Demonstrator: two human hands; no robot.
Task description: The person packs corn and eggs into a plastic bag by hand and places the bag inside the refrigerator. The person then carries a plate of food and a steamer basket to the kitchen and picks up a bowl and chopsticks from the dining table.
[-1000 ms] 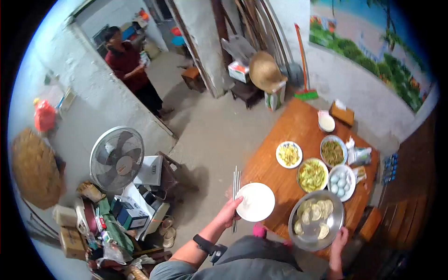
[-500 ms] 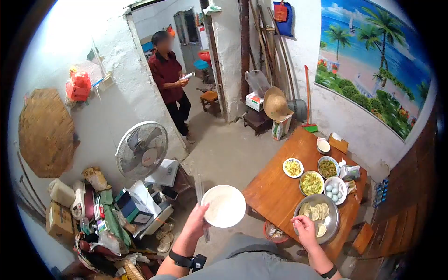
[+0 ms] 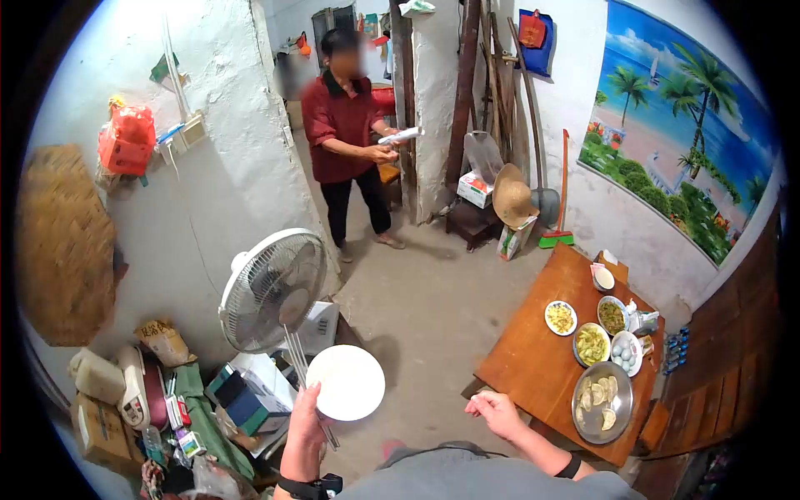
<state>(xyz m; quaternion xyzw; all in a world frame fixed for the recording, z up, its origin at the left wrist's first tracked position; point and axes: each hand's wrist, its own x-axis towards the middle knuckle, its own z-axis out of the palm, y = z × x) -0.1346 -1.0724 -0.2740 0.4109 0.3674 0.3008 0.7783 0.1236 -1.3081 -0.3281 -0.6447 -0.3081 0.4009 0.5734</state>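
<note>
My left hand (image 3: 308, 421) is closed around the rim of a white bowl (image 3: 346, 383) and a pair of thin chopsticks (image 3: 297, 360), which stick out beyond it. The bowl looks pale inside; I cannot make out its contents. My right hand (image 3: 495, 414) has its fingers curled together in front of the wooden table (image 3: 521, 354); whatever they may pinch is hidden. To its right, a metal basin (image 3: 590, 423) on the table holds several half-moon dumplings (image 3: 594, 392). Behind the basin are a bowl of eggs (image 3: 637, 354) and a bowl of yellow-green food (image 3: 592, 343).
A person (image 3: 342, 125) in a dark red shirt stands in the doorway holding a white roll-like thing (image 3: 402, 136). A standing fan (image 3: 275, 287) is at left, near piled boxes and bags (image 3: 179, 408). A broom (image 3: 560, 237) leans by the wall.
My right hand has moved left, away from the basin. The bowl and chopsticks have shifted left in view. The person in the doorway has come closer and stretched out an arm.
</note>
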